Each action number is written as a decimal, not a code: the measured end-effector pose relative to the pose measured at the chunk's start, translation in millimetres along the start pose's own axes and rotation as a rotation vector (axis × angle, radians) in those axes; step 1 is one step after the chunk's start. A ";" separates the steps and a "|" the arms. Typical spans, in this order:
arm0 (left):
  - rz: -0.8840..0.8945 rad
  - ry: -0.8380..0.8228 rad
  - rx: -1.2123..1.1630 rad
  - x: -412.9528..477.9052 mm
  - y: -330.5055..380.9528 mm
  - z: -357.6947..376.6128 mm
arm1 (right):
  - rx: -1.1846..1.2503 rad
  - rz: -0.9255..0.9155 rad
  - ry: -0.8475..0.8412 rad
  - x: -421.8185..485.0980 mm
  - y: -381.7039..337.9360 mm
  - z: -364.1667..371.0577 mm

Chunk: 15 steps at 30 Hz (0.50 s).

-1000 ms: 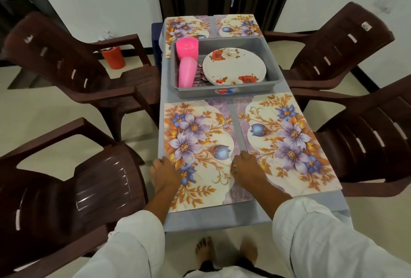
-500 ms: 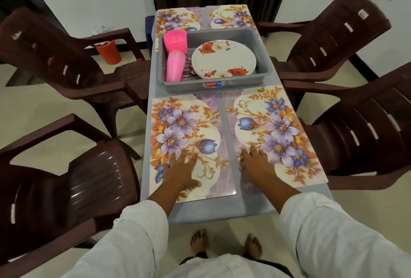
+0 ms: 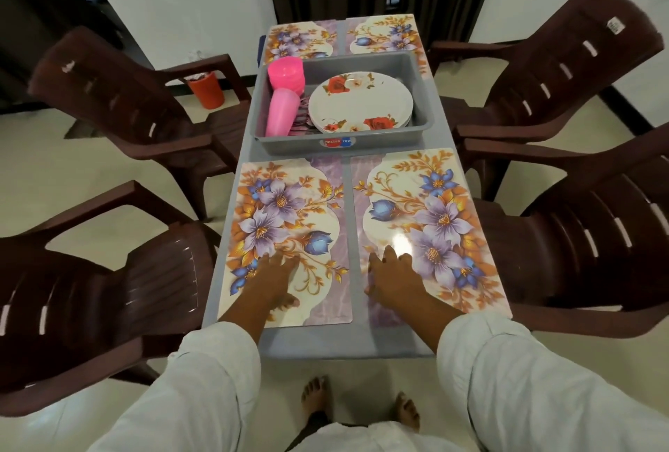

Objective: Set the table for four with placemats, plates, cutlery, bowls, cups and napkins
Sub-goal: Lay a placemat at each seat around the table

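Fingers (image 3: pixel 280 260) straight, left hand (image 3: pixel 274 279) and right hand (image 3: pixel 395 279) press placemats (image 3: pixel 289 198) (tray label (image 3: pixel 338 142): "MASTER").

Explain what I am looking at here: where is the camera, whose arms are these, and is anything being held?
No machine here: a person sets a table, and the one camera sits on their head, looking down. The left hand lies flat on the near left floral placemat; the right hand lies flat on the near right floral placemat. Neither holds anything. Two more floral placemats lie at the far end of the grey table. In the middle stands a grey plastic tub with flowered white plates, pink plastic cups and pink bowls. Four brown plastic chairs stand around.
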State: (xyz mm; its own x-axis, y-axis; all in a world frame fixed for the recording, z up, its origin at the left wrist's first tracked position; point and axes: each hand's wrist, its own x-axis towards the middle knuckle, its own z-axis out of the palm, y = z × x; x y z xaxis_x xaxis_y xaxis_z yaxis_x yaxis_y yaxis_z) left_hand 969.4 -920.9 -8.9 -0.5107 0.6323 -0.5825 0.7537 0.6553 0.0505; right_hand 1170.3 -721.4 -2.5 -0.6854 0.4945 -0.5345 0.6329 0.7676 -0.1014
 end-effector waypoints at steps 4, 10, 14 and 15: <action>-0.032 0.010 -0.019 -6.6 7.9 -0.8 | -0.142 -0.121 0.001 4.3 10.6 -0.9; -0.074 0.009 -0.099 -9.7 10.8 3.0 | -0.178 -0.196 -0.001 1.0 19.9 -0.6; -0.066 0.046 -0.166 -15.5 24.5 -12.0 | -0.095 -0.219 -0.020 -7.1 23.0 -20.4; -0.061 0.077 -0.211 -15.6 29.0 -17.1 | -0.035 -0.210 -0.021 -5.4 24.6 -24.3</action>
State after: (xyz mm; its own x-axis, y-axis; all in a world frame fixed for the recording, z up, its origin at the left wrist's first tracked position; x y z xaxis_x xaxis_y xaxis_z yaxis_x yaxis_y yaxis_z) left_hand 992.2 -904.8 15.5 -0.5884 0.6135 -0.5267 0.6218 0.7597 0.1902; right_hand 1180.9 -695.3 18.3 -0.7934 0.3135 -0.5218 0.4634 0.8669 -0.1837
